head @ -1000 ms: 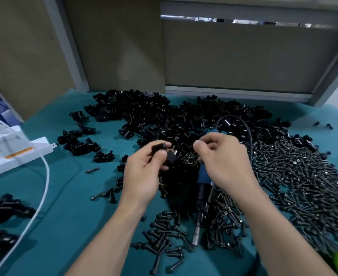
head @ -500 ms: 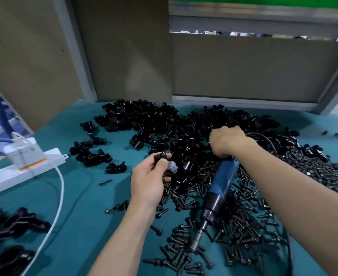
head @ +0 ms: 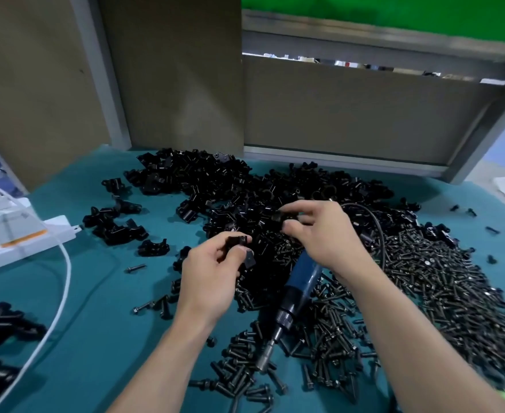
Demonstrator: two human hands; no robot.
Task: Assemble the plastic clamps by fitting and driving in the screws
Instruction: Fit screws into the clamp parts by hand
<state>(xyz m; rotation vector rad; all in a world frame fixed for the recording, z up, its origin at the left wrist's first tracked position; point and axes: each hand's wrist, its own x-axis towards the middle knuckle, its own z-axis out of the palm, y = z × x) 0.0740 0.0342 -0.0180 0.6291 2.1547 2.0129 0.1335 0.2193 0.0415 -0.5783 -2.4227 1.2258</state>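
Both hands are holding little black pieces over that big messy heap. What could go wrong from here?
The left hand grips the left clamp piece and the right hand pinches the right clamp piece by the fingertips; a dropped one would likely be lost in the clamp pile. The blue screwdriver lies on loose screws under the right wrist; a nudge might roll it or snag its cable.

The teal table (head: pixel 96 308) bears heaped clamps (head: pixel 215 180) by its far edge and screws (head: pixel 453 278) spread toward the right edge. A screwdriver (head: pixel 302 281) lies among the screws near the front. A power strip (head: pixel 22 242) and cable (head: pixel 63 281) sit at the left edge.
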